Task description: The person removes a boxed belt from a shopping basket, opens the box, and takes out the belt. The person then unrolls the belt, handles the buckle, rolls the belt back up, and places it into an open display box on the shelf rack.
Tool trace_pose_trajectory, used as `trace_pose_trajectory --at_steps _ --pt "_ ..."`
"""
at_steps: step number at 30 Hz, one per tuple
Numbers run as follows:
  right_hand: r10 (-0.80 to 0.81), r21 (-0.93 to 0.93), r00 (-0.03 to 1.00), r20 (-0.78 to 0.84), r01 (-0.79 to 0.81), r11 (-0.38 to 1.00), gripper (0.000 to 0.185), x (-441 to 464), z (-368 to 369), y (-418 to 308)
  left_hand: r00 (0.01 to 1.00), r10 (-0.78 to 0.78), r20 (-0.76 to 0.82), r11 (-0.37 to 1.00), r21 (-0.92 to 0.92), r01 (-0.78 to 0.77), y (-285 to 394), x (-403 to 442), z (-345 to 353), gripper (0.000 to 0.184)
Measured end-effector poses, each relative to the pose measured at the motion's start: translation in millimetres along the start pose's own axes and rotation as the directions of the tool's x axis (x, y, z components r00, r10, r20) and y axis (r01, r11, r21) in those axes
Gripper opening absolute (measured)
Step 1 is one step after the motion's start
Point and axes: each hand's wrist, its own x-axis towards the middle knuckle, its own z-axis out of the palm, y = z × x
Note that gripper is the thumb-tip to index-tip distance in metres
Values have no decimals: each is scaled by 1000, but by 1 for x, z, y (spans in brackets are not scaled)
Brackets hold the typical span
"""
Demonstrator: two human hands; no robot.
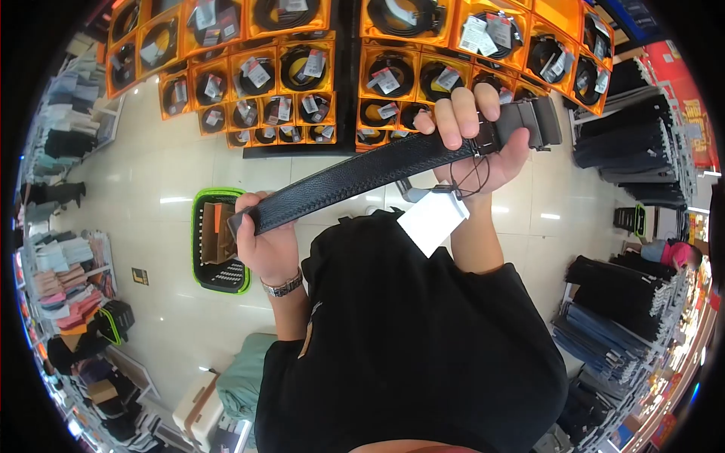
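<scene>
A black leather belt point(340, 179) with stitched edges stretches slantwise between my two hands. My left hand point(266, 238) is closed round its lower end, thumb and fingers pinching the strap. Higher up on the right, my right hand point(483, 147) grips the belt close to its dark buckle point(532, 122), with the fingers curled over the strap. From a thin black cord near the right hand hangs a white tag point(433, 220). A metal watch band circles my left wrist.
Ahead stands a rack of orange trays point(302, 72) with coiled, tagged belts. A green-rimmed black shopping basket point(195, 249) holding a brown box is on the tiled floor point(162, 317) at the left. Trousers hang on racks point(623, 143) at right; folded clothes point(60, 279) fill shelves at left.
</scene>
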Motion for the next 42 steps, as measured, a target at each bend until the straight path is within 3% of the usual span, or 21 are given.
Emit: trace_pose_trajectory --at_steps 3,6,8,11,14,18,20,21,22,24,28,30,33,34,36,38,39,42 --pt "16 80 998 -60 -11 997 36 -1 0 -15 999 8 -36 999 53 -6 -9 4 14 28" --pt "-13 183 998 -59 24 983 35 -4 -3 -28 999 2 35 997 81 -5 -15 10 32 29" --pt "-26 254 990 -141 62 965 32 -10 -4 -37 998 -4 66 995 97 -2 -21 12 36 31" --pt "-65 256 975 -214 120 959 31 -18 -10 -52 1000 -6 27 983 183 1 -29 10 43 35" --pt "-85 253 973 -214 139 958 30 -25 -16 -72 997 -56 56 993 106 50 -42 10 51 37" --pt "-119 231 974 -192 163 959 28 -36 -26 -96 999 -40 -19 978 203 43 -64 7 47 38" --pt "-130 240 972 -198 176 955 26 -45 -34 -108 994 -96 59 982 170 84 -72 4 37 37" --pt "-140 230 965 -222 191 954 26 -50 -39 -115 994 -46 -99 977 201 66 -78 2 38 37" --pt "-149 220 957 -248 206 954 26 -56 -45 -122 993 -110 -45 990 78 114 -78 2 30 37" --pt "-181 216 937 -300 251 944 25 -69 -56 -137 986 -125 -107 989 65 132 -81 4 31 34" --pt "-196 139 923 -330 253 957 24 -99 -79 -168 987 -159 15 987 -23 159 -82 13 27 30" --pt "-216 71 896 -387 262 962 22 -112 -84 -175 987 -122 -100 988 87 131 -86 15 38 24" --pt "-211 19 886 -412 240 971 21 -129 -92 -180 990 -138 -20 974 180 139 -90 18 45 23" --pt "-224 -81 873 -433 210 974 20 -132 -92 -179 987 -155 32 965 221 144 -93 18 48 23" --pt "-239 -177 861 -449 176 968 20 -133 -91 -179 992 -125 -5 947 296 121 -99 18 57 23" --pt "-228 -353 860 -457 60 934 19 -129 -85 -173 966 -242 92 917 347 197 -104 18 60 25" --pt "-222 -419 851 -476 3 908 19 -126 -81 -167 967 -255 17 884 410 226 -109 16 63 25" --pt "-127 -613 907 -402 -164 773 21 -116 -72 -139 906 -417 78 741 606 289 -121 15 69 20"
